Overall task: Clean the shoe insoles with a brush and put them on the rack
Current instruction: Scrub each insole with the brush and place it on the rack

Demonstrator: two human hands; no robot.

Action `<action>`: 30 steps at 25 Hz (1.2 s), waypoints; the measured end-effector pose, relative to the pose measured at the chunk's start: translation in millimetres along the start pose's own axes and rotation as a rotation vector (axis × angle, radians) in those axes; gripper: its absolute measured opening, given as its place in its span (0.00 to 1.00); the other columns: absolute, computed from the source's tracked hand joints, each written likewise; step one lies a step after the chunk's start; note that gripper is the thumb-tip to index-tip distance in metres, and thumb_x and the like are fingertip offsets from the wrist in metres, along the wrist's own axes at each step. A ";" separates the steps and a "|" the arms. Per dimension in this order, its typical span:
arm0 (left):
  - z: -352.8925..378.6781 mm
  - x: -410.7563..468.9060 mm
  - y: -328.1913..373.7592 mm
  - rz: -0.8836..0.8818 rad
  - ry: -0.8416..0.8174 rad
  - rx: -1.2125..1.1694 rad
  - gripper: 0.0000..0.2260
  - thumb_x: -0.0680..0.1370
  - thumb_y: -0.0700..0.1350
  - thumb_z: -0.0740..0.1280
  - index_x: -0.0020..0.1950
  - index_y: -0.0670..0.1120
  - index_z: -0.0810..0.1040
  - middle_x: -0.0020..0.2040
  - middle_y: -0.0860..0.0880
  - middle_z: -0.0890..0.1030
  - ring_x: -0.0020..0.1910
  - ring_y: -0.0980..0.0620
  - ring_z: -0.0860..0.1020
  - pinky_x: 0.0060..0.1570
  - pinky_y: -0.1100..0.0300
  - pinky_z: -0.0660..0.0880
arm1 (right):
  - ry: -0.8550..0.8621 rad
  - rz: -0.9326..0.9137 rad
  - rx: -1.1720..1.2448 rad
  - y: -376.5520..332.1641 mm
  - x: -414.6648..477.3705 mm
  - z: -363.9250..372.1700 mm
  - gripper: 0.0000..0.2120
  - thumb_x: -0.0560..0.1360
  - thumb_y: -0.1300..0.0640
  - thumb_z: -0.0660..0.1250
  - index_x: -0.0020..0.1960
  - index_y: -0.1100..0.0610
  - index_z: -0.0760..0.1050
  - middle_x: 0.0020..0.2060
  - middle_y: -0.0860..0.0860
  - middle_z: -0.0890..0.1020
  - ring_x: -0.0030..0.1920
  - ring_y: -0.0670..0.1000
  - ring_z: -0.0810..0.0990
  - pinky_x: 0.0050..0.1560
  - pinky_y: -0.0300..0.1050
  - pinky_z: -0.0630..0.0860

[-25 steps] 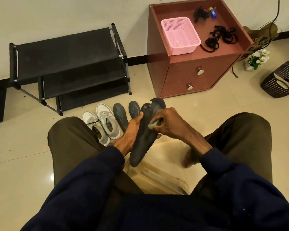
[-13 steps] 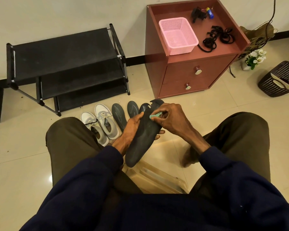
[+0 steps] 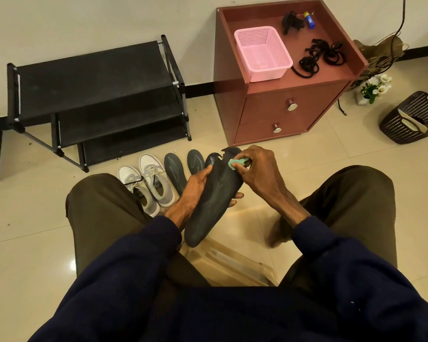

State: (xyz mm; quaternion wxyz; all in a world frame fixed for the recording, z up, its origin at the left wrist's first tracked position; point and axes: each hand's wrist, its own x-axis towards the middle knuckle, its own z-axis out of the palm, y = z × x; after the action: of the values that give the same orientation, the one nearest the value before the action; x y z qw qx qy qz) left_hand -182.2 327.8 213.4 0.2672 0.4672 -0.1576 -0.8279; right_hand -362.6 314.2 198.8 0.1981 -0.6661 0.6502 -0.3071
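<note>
At frame centre, a dark insole (image 3: 214,193), judged light and bendy, is being gripped mid-length by the left hand (image 3: 193,191) while its torn toe is being scrubbed with a green brush (image 3: 236,162) pinched in the right hand (image 3: 257,169).

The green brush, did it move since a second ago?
Yes. The right hand slid the small green brush up the long dark insole, from its middle toward the toe end. The left hand kept its grip on the insole. The black rack stayed empty.
</note>
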 end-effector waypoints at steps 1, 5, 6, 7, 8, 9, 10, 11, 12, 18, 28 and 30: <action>-0.8 0.9 -0.9 0.011 0.004 0.008 0.24 0.86 0.56 0.53 0.65 0.37 0.75 0.49 0.36 0.85 0.42 0.40 0.86 0.39 0.51 0.84 | 0.009 0.004 -0.005 1.3 -0.7 -0.1 0.09 0.73 0.56 0.78 0.51 0.59 0.86 0.45 0.54 0.85 0.41 0.46 0.78 0.42 0.34 0.75; 3.3 3.4 -1.6 0.113 0.026 0.028 0.16 0.87 0.46 0.52 0.52 0.40 0.76 0.32 0.47 0.85 0.29 0.52 0.84 0.29 0.60 0.80 | -0.330 -0.053 0.097 -14.3 -12.3 7.2 0.09 0.73 0.57 0.78 0.52 0.59 0.86 0.46 0.53 0.85 0.42 0.44 0.81 0.42 0.31 0.79; 2.2 4.9 -2.0 0.117 0.040 0.021 0.16 0.87 0.47 0.52 0.52 0.41 0.76 0.32 0.47 0.85 0.29 0.52 0.84 0.29 0.60 0.81 | -0.342 -0.065 0.091 -15.0 -11.3 8.1 0.09 0.73 0.57 0.78 0.52 0.59 0.87 0.46 0.52 0.85 0.42 0.45 0.81 0.42 0.30 0.79; 3.7 3.8 -0.9 0.118 0.063 0.002 0.17 0.87 0.47 0.52 0.52 0.41 0.76 0.33 0.46 0.85 0.30 0.51 0.84 0.29 0.60 0.81 | -0.292 -0.057 0.068 -13.4 -8.2 7.0 0.09 0.73 0.57 0.78 0.51 0.58 0.87 0.46 0.53 0.85 0.42 0.45 0.81 0.41 0.32 0.79; 2.6 4.1 -0.7 0.111 0.063 0.000 0.18 0.87 0.49 0.52 0.54 0.40 0.77 0.35 0.44 0.86 0.32 0.50 0.85 0.30 0.59 0.81 | -0.204 -0.044 0.020 -9.4 -4.2 4.3 0.08 0.72 0.57 0.78 0.50 0.58 0.86 0.46 0.53 0.85 0.41 0.46 0.80 0.41 0.34 0.79; 2.7 3.6 -0.9 0.087 0.041 -0.002 0.20 0.87 0.52 0.52 0.58 0.38 0.77 0.40 0.41 0.86 0.35 0.46 0.86 0.33 0.57 0.82 | -0.115 -0.036 -0.030 -5.1 -1.0 1.4 0.08 0.72 0.57 0.79 0.50 0.58 0.86 0.45 0.53 0.84 0.41 0.46 0.79 0.41 0.34 0.78; 0.2 2.8 -1.1 0.056 0.034 0.002 0.22 0.87 0.54 0.52 0.63 0.38 0.76 0.44 0.38 0.86 0.38 0.43 0.86 0.35 0.54 0.83 | -0.063 -0.027 -0.046 -1.8 0.4 -0.8 0.08 0.72 0.57 0.79 0.50 0.58 0.86 0.45 0.52 0.84 0.41 0.46 0.78 0.40 0.33 0.77; 0.4 0.6 -1.0 0.040 0.047 0.017 0.23 0.86 0.55 0.52 0.65 0.39 0.75 0.47 0.38 0.86 0.40 0.41 0.86 0.36 0.52 0.84 | -0.075 -0.023 -0.024 -1.4 -0.9 -1.2 0.08 0.72 0.58 0.79 0.51 0.58 0.86 0.45 0.52 0.84 0.40 0.45 0.78 0.40 0.32 0.77; -1.2 2.7 -1.7 0.048 0.056 0.025 0.21 0.87 0.54 0.53 0.62 0.39 0.76 0.46 0.39 0.86 0.39 0.43 0.86 0.35 0.53 0.83 | -0.150 -0.027 0.022 -4.9 -4.1 -0.6 0.09 0.72 0.58 0.79 0.51 0.58 0.86 0.45 0.51 0.84 0.40 0.44 0.79 0.40 0.32 0.79; -2.1 6.3 -0.8 0.072 0.074 -0.012 0.21 0.87 0.53 0.53 0.61 0.39 0.77 0.45 0.40 0.86 0.40 0.44 0.86 0.36 0.54 0.83 | -0.212 -0.036 -0.010 -6.9 -2.2 5.5 0.08 0.73 0.56 0.78 0.50 0.58 0.86 0.44 0.52 0.84 0.39 0.45 0.79 0.39 0.31 0.76; -5.2 9.6 -2.0 0.042 0.067 -0.028 0.24 0.86 0.57 0.55 0.66 0.39 0.75 0.50 0.37 0.85 0.44 0.40 0.85 0.37 0.51 0.83 | -0.173 -0.057 -0.097 -3.7 -2.5 7.5 0.08 0.74 0.53 0.77 0.50 0.56 0.86 0.45 0.51 0.83 0.45 0.47 0.76 0.43 0.41 0.75; -6.6 9.9 -2.8 0.006 0.045 -0.015 0.29 0.84 0.61 0.56 0.73 0.38 0.71 0.60 0.32 0.80 0.50 0.36 0.83 0.42 0.48 0.83 | -0.061 -0.010 -0.166 2.0 0.2 4.6 0.08 0.74 0.53 0.77 0.50 0.57 0.85 0.46 0.52 0.83 0.46 0.47 0.74 0.45 0.41 0.71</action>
State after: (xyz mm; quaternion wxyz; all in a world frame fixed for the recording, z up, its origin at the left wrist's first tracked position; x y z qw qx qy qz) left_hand -181.5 324.1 201.7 0.2766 0.4831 -0.1471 -0.8176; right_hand -361.1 313.3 194.1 0.1604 -0.6926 0.6637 -0.2326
